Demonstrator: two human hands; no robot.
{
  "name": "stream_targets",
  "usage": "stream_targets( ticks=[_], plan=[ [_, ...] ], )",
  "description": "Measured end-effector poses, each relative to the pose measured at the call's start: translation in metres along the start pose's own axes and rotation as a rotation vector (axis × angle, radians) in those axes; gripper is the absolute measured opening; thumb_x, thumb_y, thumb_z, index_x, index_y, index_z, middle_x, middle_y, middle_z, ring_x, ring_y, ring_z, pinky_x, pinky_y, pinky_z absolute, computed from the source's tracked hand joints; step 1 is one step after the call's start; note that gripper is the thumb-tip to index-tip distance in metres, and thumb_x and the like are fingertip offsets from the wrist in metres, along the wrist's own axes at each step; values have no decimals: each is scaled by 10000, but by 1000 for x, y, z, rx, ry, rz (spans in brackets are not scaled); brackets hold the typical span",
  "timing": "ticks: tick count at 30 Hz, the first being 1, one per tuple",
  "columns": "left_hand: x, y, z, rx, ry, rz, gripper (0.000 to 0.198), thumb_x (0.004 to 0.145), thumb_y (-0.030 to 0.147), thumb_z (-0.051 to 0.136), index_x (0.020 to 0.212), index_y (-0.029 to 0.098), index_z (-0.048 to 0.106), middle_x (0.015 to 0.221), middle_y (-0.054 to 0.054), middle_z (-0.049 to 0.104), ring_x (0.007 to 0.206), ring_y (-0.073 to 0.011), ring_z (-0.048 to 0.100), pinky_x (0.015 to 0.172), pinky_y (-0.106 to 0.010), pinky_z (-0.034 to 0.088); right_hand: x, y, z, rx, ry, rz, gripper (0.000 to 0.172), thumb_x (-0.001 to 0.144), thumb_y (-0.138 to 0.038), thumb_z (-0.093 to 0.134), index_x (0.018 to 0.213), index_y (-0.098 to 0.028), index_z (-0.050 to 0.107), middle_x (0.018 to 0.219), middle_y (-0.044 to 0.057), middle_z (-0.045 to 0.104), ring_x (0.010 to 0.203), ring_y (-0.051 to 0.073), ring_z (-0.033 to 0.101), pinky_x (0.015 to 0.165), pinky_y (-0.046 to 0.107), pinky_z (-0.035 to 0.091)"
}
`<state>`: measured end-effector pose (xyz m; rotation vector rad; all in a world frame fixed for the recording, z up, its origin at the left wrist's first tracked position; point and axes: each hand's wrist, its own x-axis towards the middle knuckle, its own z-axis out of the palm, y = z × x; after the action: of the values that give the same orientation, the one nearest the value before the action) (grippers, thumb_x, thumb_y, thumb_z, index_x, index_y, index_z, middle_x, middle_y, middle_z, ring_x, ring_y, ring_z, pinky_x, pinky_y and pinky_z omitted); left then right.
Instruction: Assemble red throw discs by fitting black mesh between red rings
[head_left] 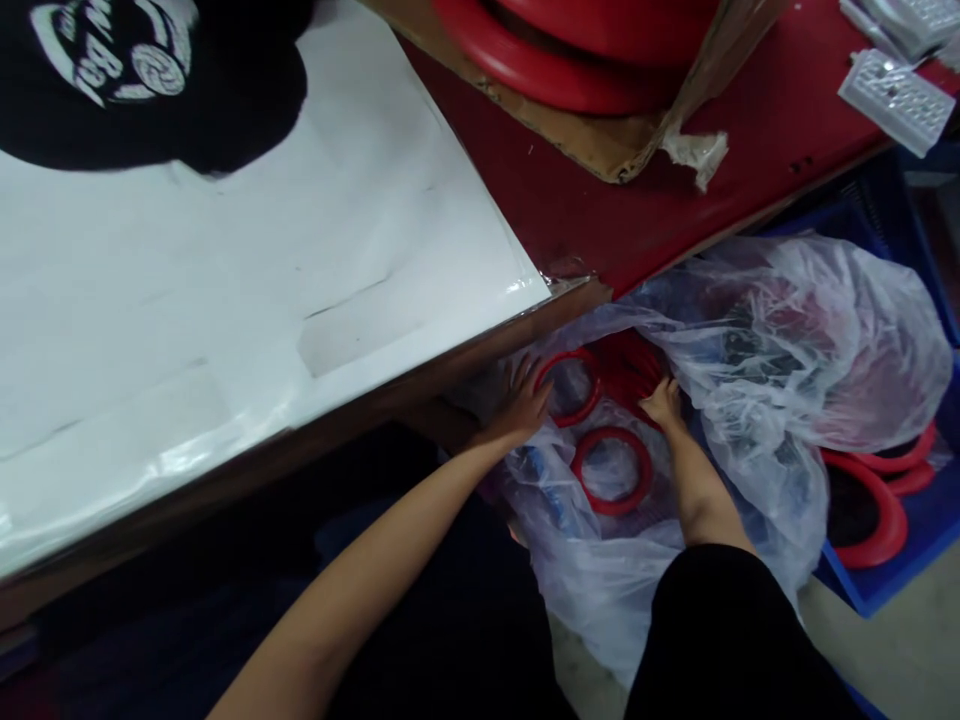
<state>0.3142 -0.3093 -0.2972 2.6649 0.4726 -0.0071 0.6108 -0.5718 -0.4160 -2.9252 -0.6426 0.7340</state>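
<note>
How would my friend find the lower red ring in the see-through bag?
From the white tabletop, look right and down to the clear bag. Inside, between the forearms, is a red ring. The left hand is at the upper ring and the right hand at the red pile; no hand is on this one.

Landmark: the white, glossy, sheet-covered tabletop (225,300). On its far left part, a black, round-edged fabric item (247,110) bears white printed lettering (101,60). Legible: "w B", followed by what may be "a" or "o"; the line runs toward the tabletop's near edge, and its beginning is cut off by the frame. A smaller white line beside it is too small to read. To the right of the white tabletop, the dark red, smooth table surface (600,220) carries small dark marks (801,163) near its front edge; illegible.
</note>
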Motion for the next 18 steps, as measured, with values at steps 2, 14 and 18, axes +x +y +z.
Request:
stream_targets(
  ticks=[2,14,18],
  plan=[
    [-3,-1,-2,-33,9,-16,454,1066,291,496,1486,158,607,1763,-176,289,1685,-370,83,1358,-631,65,-5,7,4,-2,-33,14,887,807,-422,812,1464,-22,371,1460,320,506,1345,356,518,1096,413,396],
    [1,-3,-17,-86,52,-104,437,1082,298,476,1467,154,624,1721,-199,343,1643,-370,228,1335,-584,226,-51,16,26,29,-74,-2,1016,823,-511,794,1569,-94,245,1521,271,482,1421,330,459,1138,388,351],
    [2,-3,-15,-93,53,-92,439,1092,302,452,1470,162,625,1727,-182,343,1649,-365,213,1341,-594,198,-79,40,21,53,-65,59,1024,850,-534,758,1598,-141,181,1542,268,482,1451,354,451,1170,444,317]
  ],
)
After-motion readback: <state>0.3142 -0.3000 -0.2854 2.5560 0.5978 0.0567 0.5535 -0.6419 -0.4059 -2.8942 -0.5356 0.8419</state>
